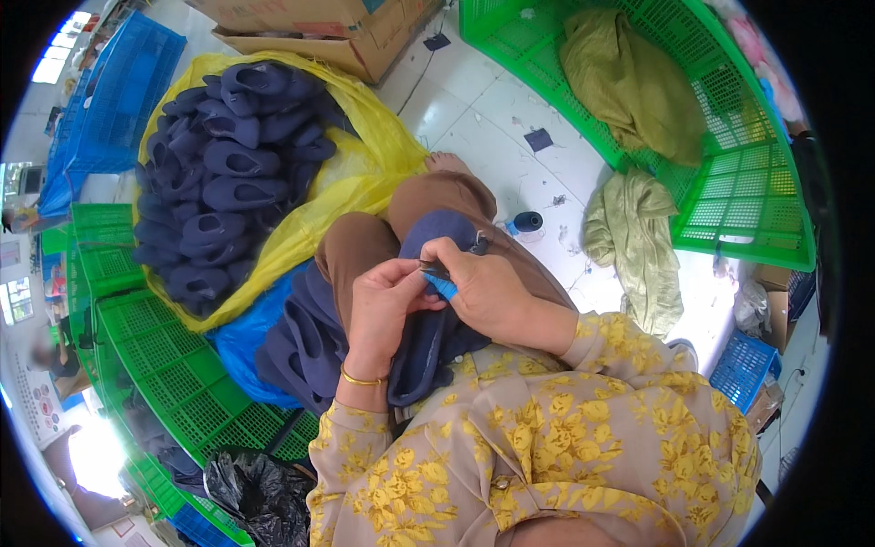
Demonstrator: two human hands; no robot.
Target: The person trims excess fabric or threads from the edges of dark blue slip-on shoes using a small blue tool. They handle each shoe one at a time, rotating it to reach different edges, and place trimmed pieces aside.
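A navy fabric slipper piece (pixel 445 228) lies across my raised knees, just beyond my hands. My right hand (pixel 497 296) is closed around what looks like a small pair of thread snips (pixel 441 285), with a light-blue part and a dark tip. Thumb and fingers of my left hand (pixel 383 296) are pinched together against that tip; what they hold is too small to make out. More navy slipper pieces (pixel 314 337) are heaped on my lap and beside my left thigh, partly under my left wrist.
At far left, a yellow plastic bag (pixel 360 187) holds a pile of navy slippers (pixel 241 162). Green crates (pixel 169 365) stand at left, and another green crate (pixel 729 201) with olive cloth (pixel 629 91) at right. A thread spool (pixel 528 221) and scraps lie on the tiled floor.
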